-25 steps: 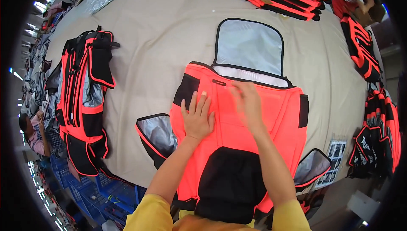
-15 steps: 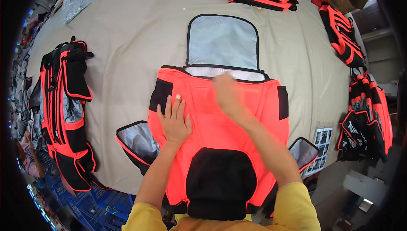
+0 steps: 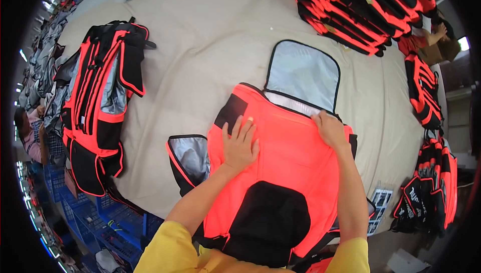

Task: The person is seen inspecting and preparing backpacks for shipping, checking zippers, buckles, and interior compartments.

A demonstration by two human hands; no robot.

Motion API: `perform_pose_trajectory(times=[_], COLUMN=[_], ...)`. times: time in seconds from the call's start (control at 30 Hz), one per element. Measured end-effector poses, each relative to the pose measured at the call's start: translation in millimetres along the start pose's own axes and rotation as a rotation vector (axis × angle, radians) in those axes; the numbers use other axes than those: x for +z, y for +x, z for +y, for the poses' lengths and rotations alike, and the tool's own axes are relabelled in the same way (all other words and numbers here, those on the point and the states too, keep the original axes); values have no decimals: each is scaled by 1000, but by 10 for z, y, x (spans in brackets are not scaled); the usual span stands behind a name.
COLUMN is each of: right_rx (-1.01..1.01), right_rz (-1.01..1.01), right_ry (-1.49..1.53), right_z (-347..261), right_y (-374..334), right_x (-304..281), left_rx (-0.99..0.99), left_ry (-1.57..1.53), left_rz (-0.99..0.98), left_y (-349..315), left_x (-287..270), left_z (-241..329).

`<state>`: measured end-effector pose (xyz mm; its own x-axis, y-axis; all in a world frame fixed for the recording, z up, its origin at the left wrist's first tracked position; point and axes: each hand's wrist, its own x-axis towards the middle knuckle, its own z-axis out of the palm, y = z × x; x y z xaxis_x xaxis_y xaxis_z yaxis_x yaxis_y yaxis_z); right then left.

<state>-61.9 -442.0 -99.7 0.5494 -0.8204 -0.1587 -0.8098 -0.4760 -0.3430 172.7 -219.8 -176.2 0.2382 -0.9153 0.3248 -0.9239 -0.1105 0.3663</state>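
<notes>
A bright coral and black backpack [image 3: 288,142] lies on the cloth-covered table [image 3: 195,67] in front of me. Its top flap [image 3: 303,72], silver inside with black edging, is folded out away from me. My left hand [image 3: 240,145] rests flat on the coral panel near the upper left, fingers spread. At the top opening, my right hand [image 3: 329,128] has its fingers bent around the black-trimmed edge on the right. A silver-lined side flap [image 3: 190,155] sticks out at the left. On the right side, the matching flap is mostly behind my forearm.
Another coral and black backpack [image 3: 97,102] lies on the left. Stacked backpacks [image 3: 358,10] stand at the far right, with more backpacks [image 3: 428,183] along the right edge. A picture sheet [image 3: 381,208] lies near my right arm. Blue crates [image 3: 112,223] are low at left. Other people are farther off.
The view has swung left, so the backpack now appears tilted and farther right. My right hand has gone from a blurred sweep over the panel to the right part of the opening's edge.
</notes>
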Motion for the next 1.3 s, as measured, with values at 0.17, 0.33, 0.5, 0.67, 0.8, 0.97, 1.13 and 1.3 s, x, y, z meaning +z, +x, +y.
perform_pose_trajectory(times=[0.17,0.33,0.5,0.67,0.8,0.97,1.13,1.3], right_rx=[-239,-471,-501,-415,-438,-406,-435,-402], right_rz=[117,239,120,6,27,109,198,310], right_ry=[-81,-124,-133,34,29,91,19,181], right_z=[-428,-615,-417,-365,-391,-384,-391,-323], right_y=[-521,-1281,-2270,-2585,-2508,-2565,-2592,-2552], right_x=[-347,-545,-217,425,408,382,480,618], left_rx=[96,480,646,577,540,557,625,634], left_ry=[-234,-113,-644,-671,-625,-578,-429,-314], left_rz=[281,-368,-438,-449,-459,-458,-501,-479], left_y=[1126,1305,-318,-752,-681,-613,-721,-688], left_x=[-546,-615,-877,-732,-701,-650,-602,-417], left_z=[257,512,976,996,967,1051,997,1103])
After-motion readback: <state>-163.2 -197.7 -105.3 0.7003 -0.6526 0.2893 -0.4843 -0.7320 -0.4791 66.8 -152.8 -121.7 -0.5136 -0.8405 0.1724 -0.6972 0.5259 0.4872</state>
